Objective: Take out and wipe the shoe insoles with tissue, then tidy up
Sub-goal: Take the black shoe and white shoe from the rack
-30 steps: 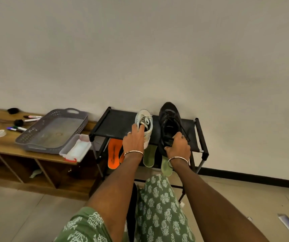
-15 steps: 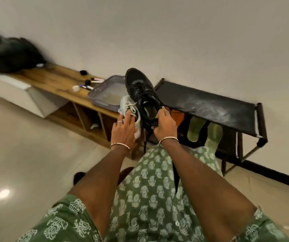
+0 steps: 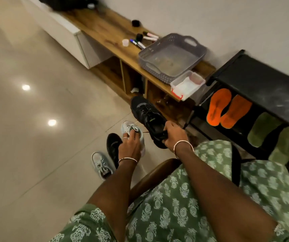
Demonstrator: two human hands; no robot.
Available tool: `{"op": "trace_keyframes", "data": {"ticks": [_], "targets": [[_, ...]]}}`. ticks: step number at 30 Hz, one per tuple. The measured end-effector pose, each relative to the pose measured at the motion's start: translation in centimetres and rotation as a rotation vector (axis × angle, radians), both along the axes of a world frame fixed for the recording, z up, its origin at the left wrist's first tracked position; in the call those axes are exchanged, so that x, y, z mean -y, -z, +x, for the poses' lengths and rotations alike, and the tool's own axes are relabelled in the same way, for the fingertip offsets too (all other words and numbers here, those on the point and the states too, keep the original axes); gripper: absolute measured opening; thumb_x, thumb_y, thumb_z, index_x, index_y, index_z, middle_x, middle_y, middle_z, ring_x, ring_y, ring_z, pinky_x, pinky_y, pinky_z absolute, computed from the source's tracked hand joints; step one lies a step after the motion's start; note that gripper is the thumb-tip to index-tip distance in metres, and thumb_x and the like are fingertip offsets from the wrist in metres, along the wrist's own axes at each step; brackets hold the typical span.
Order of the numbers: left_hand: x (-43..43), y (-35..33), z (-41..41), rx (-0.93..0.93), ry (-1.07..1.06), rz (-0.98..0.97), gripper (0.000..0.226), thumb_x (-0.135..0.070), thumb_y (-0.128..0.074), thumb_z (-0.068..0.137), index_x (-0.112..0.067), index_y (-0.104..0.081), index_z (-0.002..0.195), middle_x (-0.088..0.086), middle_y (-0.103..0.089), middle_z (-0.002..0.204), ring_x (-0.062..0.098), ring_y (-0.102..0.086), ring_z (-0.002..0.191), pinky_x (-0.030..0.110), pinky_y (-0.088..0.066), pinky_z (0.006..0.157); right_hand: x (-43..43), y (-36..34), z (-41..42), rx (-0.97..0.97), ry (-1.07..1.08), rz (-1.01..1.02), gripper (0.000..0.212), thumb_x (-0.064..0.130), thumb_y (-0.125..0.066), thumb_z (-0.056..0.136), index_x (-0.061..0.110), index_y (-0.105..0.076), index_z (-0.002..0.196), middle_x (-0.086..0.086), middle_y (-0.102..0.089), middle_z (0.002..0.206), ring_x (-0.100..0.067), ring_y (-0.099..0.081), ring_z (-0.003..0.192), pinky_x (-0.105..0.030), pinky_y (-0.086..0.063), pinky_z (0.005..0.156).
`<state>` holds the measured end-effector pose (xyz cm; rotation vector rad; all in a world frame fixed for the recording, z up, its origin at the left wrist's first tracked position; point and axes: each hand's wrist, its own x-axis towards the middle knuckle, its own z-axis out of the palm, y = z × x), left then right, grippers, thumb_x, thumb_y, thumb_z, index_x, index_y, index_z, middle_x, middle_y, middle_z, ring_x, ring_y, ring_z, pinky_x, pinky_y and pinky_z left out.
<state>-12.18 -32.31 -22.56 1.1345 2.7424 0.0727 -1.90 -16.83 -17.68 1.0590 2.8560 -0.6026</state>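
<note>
My left hand (image 3: pixel 129 147) grips a white sneaker (image 3: pixel 131 130) low over the floor. My right hand (image 3: pixel 174 135) holds a black sneaker (image 3: pixel 147 114) by its heel, toe pointing away. A second black sneaker (image 3: pixel 113 145) and a second white sneaker (image 3: pixel 101 165) stand on the floor just left of my left hand. Two orange insoles (image 3: pixel 227 110) and two green insoles (image 3: pixel 273 137) lean on the lower shelf of the black shoe rack (image 3: pixel 262 81) at the right.
A grey basket tray (image 3: pixel 171 56) and a small clear box (image 3: pixel 187 86) sit on the wooden bench (image 3: pixel 105 27) beside the rack, with markers (image 3: pixel 140 42) further back. A brown stool edge (image 3: pixel 154 173) shows under my lap. Shiny tiled floor spreads to the left.
Both hands carried the white and black sneakers off the rack's top, leftward and down toward the floor. My view swung left and downward, revealing the other two shoes.
</note>
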Motion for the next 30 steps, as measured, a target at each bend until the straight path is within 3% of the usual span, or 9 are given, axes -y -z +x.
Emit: {"op": "trace_keyframes", "data": {"ticks": [2, 6, 14, 17, 19, 23, 26, 30], "targets": [[-0.5, 1.5, -0.3, 0.042, -0.023, -0.034, 0.058, -0.018, -0.065, 0.089, -0.011, -0.045, 0.143, 0.009, -0.044, 0.147, 0.035, -0.043, 0.132, 0.04, -0.057, 0.078, -0.4, 1.5, -1.1, 0.047, -0.045, -0.022, 0.04, 0.013, -0.075, 0.074, 0.017, -0.044, 0.099, -0.011, -0.057, 0.111, -0.039, -0.06, 0.098, -0.042, -0.052, 0.081], [-2.1, 5.1, -1.5, 0.126, -0.079, -0.067, 0.052, -0.016, -0.061, 0.091, -0.01, -0.046, 0.14, 0.01, -0.05, 0.141, 0.033, -0.045, 0.13, 0.04, -0.053, 0.081, -1.1, 4.7, -2.8, 0.124, -0.062, -0.077, 0.039, 0.017, -0.076, 0.072, 0.015, -0.047, 0.098, -0.012, -0.063, 0.103, -0.038, -0.063, 0.096, -0.041, -0.054, 0.078], [-5.4, 13.0, -4.6, 0.178, -0.091, -0.247, 0.043, -0.016, -0.05, 0.098, -0.012, -0.045, 0.141, 0.009, -0.054, 0.141, 0.031, -0.042, 0.135, 0.039, -0.045, 0.092, -4.8, 12.8, -4.3, 0.185, 0.027, -0.16, 0.032, 0.01, -0.076, 0.08, 0.009, -0.057, 0.106, -0.014, -0.065, 0.111, -0.033, -0.062, 0.105, -0.036, -0.05, 0.086], [-5.8, 16.2, -5.2, 0.195, -0.118, -0.295, 0.045, -0.02, -0.055, 0.098, -0.014, -0.045, 0.141, 0.009, -0.055, 0.139, 0.032, -0.048, 0.13, 0.04, -0.047, 0.089, -6.1, 16.5, -4.7, 0.151, 0.04, -0.211, 0.029, 0.004, -0.077, 0.077, 0.008, -0.059, 0.1, -0.015, -0.066, 0.105, -0.032, -0.064, 0.101, -0.034, -0.052, 0.084], [-6.2, 18.3, -5.3, 0.237, -0.143, -0.3, 0.046, -0.021, -0.058, 0.097, -0.015, -0.043, 0.141, 0.008, -0.057, 0.135, 0.032, -0.059, 0.117, 0.041, -0.052, 0.078, -6.7, 19.0, -5.3, 0.188, 0.031, -0.248, 0.032, 0.005, -0.079, 0.077, 0.009, -0.059, 0.102, -0.015, -0.066, 0.107, -0.032, -0.064, 0.103, -0.035, -0.052, 0.087], [-7.2, 21.7, -5.1, 0.304, -0.144, -0.292, 0.043, -0.016, -0.048, 0.102, -0.011, -0.039, 0.143, 0.01, -0.055, 0.132, 0.039, -0.068, 0.1, 0.042, -0.052, 0.069, -7.1, 23.6, -6.0, 0.199, 0.021, -0.295, 0.033, 0.006, -0.08, 0.077, 0.01, -0.059, 0.101, -0.013, -0.065, 0.11, -0.031, -0.064, 0.103, -0.034, -0.052, 0.086], [-7.8, 23.6, -5.0, 0.362, -0.185, -0.302, 0.036, -0.007, -0.044, 0.101, -0.011, -0.042, 0.137, 0.012, -0.055, 0.131, 0.041, -0.066, 0.101, 0.045, -0.051, 0.073, -7.2, 26.7, -6.4, 0.189, 0.019, -0.324, 0.031, 0.0, -0.076, 0.078, 0.012, -0.059, 0.1, -0.016, -0.062, 0.127, -0.034, -0.064, 0.109, -0.036, -0.052, 0.09], [-8.3, 25.2, -4.8, 0.416, -0.242, -0.353, 0.036, 0.001, -0.041, 0.098, -0.009, -0.044, 0.132, 0.016, -0.06, 0.125, 0.042, -0.063, 0.107, 0.045, -0.049, 0.078, -7.6, 29.2, -6.8, 0.218, 0.016, -0.368, 0.029, -0.005, -0.069, 0.084, 0.009, -0.06, 0.107, -0.014, -0.042, 0.152, -0.032, -0.055, 0.127, -0.032, -0.046, 0.098]]}}
